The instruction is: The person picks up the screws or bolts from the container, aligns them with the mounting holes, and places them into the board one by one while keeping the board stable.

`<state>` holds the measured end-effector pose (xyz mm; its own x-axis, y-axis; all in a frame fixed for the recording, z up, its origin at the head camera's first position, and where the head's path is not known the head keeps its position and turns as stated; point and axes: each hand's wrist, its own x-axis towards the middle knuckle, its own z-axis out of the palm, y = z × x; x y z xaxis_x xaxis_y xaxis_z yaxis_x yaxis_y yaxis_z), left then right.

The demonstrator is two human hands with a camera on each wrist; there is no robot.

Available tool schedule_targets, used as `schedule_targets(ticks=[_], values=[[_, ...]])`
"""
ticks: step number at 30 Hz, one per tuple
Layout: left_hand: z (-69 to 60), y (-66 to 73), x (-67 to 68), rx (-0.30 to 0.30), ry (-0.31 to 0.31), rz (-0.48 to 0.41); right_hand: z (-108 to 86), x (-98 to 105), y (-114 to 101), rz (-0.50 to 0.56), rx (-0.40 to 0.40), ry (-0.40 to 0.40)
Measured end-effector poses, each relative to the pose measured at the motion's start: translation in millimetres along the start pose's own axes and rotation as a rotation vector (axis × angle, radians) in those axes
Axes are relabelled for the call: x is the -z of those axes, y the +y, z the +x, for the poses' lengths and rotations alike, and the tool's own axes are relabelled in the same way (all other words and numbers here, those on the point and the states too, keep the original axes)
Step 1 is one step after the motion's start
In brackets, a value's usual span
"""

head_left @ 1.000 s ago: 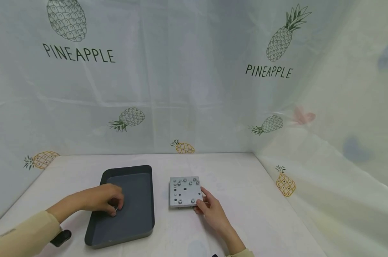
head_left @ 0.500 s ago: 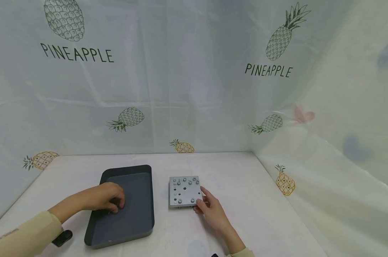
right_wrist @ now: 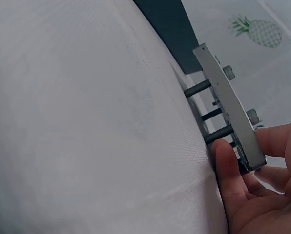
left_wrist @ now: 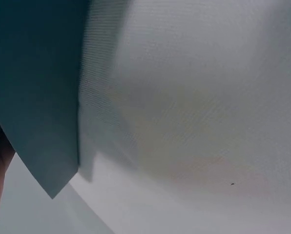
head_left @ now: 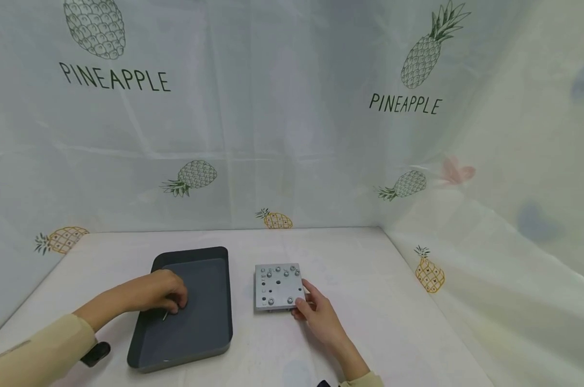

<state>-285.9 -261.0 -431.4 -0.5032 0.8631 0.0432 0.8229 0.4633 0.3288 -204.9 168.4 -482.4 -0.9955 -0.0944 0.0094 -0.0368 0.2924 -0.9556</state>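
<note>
- Left hand of mine (head_left: 156, 290) reaches over the long left wall of the dark tray (head_left: 204, 328), fingers curled down and pinched together on a thin metal pin (head_left: 165, 316). Behind it come a cream left sleeve (head_left: 40, 349) and a black gadget (head_left: 95, 353) at the cuff.
- Pin: it pokes out beneath my fingertips, inside the tray's outline; I cannot tell whether its lower end touches the tray floor.
- Tray: it lies slightly askew on the white table (head_left: 350, 274), its low walls rising all round.
- Metal plate (head_left: 283, 292): it sits just right of the tray, well apart from my left hand, flat side up, with holes and screw heads across its top. From the right wrist I see 2 bolt heads (right_wrist: 228, 73) on its upper face and threaded shafts (right_wrist: 218, 134) sticking out below, towards the table.
- Right hand of mine (head_left: 323, 322) is clamped on the plate's near right corner, thumb on top and fingers at the edge and underneath.
- Curtain (head_left: 292, 118): it hangs behind the table and down the right side, printed with pineapples; "PINEAPPLE" is readable 2 times.
</note>
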Motion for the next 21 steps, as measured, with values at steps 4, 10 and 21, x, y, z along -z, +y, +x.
schedule_targets(ticks=[4,10,21], values=[[0.2,-4.4,-1.0,-0.008,0.008,0.044,-1.5,-0.3,-1.0,0.006,0.0,0.0],[-0.4,-6.5,-1.0,0.04,-0.001,0.109,-2.0,-0.9,-1.2,0.006,-0.006,0.003],[0.9,-5.5,2.2,0.06,0.016,0.169,0.3,-0.4,-1.6,0.002,-0.014,0.001]])
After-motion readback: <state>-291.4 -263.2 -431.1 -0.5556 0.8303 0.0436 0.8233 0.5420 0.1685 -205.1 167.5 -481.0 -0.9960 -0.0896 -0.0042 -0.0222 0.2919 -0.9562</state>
